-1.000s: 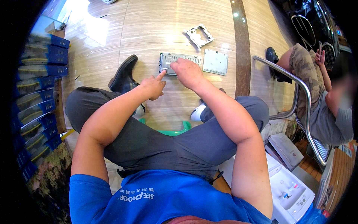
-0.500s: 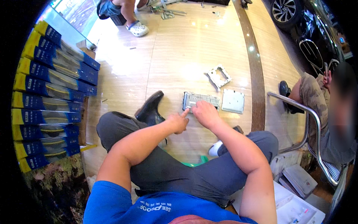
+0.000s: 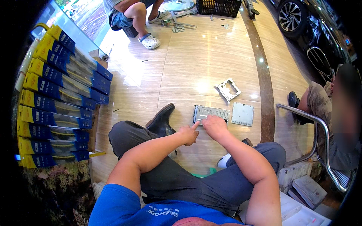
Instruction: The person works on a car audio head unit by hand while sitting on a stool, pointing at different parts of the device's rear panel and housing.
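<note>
A flat metal device chassis [image 3: 213, 110] with rows of slots lies on the floor in front of me. At its near left corner, my left hand [image 3: 188, 135] has its index finger stretched out, touching or almost touching the edge, with the other fingers curled. My right hand [image 3: 216, 127] is bent over the near edge, its fingers drawn together; whatever lies under the fingertips is hidden. Just right of the chassis rests a thin, square metal plate [image 3: 242, 114]. Behind them sits a pale open bracket frame [image 3: 223, 93], turned at an angle.
A rack of blue-and-yellow packages [image 3: 56, 113] stands left. Far off, a person in white clogs [image 3: 149, 41] sits near metal parts and a black crate [image 3: 218, 8]. At right are a chrome-framed chair [image 3: 320, 124], a seated person and a black car [image 3: 320, 41]. My legs flank the work.
The whole view has shifted, so the scene sits lower and further right. Both hands stay at the chassis's near edge, with little visible change in their pose.
</note>
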Motion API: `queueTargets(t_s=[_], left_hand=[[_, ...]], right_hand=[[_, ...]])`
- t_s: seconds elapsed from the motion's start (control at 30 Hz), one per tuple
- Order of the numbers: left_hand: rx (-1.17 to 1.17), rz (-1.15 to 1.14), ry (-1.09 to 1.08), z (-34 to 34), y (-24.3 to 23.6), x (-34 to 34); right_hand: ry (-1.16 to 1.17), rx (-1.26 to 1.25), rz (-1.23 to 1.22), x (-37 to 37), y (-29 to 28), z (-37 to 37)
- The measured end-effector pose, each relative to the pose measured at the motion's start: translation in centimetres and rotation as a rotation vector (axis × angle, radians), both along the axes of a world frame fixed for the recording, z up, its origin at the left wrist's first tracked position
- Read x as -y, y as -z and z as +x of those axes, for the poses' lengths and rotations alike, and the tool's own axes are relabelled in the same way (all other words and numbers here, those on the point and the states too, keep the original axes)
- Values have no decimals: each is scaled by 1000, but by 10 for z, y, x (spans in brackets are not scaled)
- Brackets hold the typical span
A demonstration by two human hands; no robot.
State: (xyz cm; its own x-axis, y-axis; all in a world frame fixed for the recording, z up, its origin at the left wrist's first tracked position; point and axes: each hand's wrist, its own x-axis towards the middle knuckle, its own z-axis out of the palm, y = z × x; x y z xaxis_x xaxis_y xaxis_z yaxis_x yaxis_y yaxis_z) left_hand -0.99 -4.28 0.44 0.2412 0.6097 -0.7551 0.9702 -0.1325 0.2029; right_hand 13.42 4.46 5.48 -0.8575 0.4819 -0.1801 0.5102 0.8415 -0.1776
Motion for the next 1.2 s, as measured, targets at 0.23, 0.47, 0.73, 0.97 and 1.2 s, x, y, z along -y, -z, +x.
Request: queueTargets(t_s=[0.23, 0.47, 0.73, 0.97, 1.2], left_hand=[[16, -9, -8, 1, -3, 0], [13, -2, 0, 1, 4, 1], [17, 6, 2, 0, -3, -1], [30, 86, 35, 0, 12, 4], [31, 61, 24, -1, 10, 3]], right_hand=[[38, 54, -51, -1, -5, -1], [57, 103, -92, 0, -3, -1], [79, 64, -103, 0, -8, 1], [127, 24, -107, -1, 6, 5], [138, 1, -127, -3, 4, 6]])
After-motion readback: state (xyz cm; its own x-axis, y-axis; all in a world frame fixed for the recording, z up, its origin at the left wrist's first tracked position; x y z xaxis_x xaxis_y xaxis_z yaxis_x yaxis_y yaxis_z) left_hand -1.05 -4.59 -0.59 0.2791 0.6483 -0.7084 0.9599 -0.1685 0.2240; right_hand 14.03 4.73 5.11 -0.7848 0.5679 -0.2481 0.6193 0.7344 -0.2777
